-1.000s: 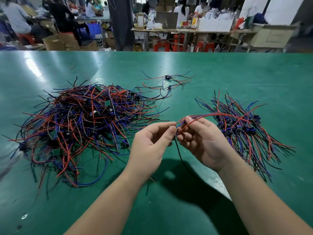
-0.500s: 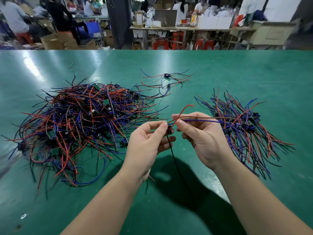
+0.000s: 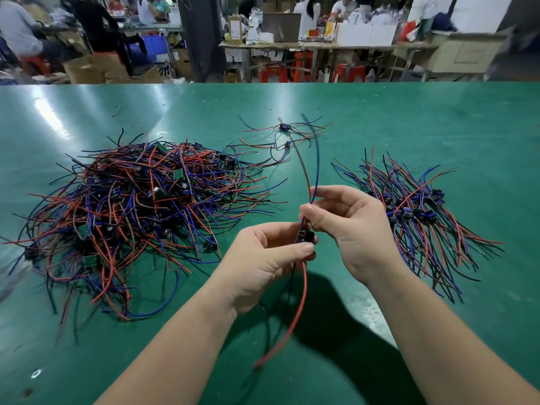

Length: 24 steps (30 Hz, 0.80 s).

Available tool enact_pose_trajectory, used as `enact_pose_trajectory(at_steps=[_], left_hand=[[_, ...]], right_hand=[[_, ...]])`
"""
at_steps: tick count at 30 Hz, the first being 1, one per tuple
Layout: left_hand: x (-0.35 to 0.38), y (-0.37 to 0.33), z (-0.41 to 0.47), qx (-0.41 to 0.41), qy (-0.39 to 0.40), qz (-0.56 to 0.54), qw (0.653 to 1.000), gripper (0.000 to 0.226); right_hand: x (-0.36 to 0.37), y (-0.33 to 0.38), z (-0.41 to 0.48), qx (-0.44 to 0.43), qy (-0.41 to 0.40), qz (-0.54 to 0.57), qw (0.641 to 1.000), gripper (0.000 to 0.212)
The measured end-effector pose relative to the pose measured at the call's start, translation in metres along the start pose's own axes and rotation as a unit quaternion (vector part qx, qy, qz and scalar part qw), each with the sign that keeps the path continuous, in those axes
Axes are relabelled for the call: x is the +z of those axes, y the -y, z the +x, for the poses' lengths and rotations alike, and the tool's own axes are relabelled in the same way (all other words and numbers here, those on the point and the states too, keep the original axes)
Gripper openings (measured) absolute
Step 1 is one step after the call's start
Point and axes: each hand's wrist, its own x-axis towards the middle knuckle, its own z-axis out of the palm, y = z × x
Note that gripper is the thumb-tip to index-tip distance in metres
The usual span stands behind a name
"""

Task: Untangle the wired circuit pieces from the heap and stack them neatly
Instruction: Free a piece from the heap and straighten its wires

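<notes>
A large tangled heap (image 3: 137, 211) of red, blue and black wired circuit pieces lies on the left of the green table (image 3: 409, 121). A tidier stack (image 3: 415, 217) of the same pieces lies on the right. Between them, above the table, I hold one wired circuit piece (image 3: 305, 238). My left hand (image 3: 263, 264) pinches its small board, with a red and a black wire hanging below. My right hand (image 3: 350, 226) pinches its red and blue wires just above the board; they rise upward, blurred.
Two loose wired pieces (image 3: 285, 135) lie farther back in the middle of the table. Beyond the table's far edge are people, cardboard boxes, red stools and cluttered workbenches.
The held piece has turned from lying sideways toward the right stack to standing upright. A red wire now hangs below my left hand, and the upper wires have swung up and away.
</notes>
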Motion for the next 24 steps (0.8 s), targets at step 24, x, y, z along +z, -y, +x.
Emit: enact_pose_trajectory(at_steps=[24], left_hand=[[0.004,0.004,0.001,-0.014,-0.021,0.062,0.998,0.029]], right_hand=[[-0.011,0.003,0.005,0.140,0.045,0.012,0.989,0.022]])
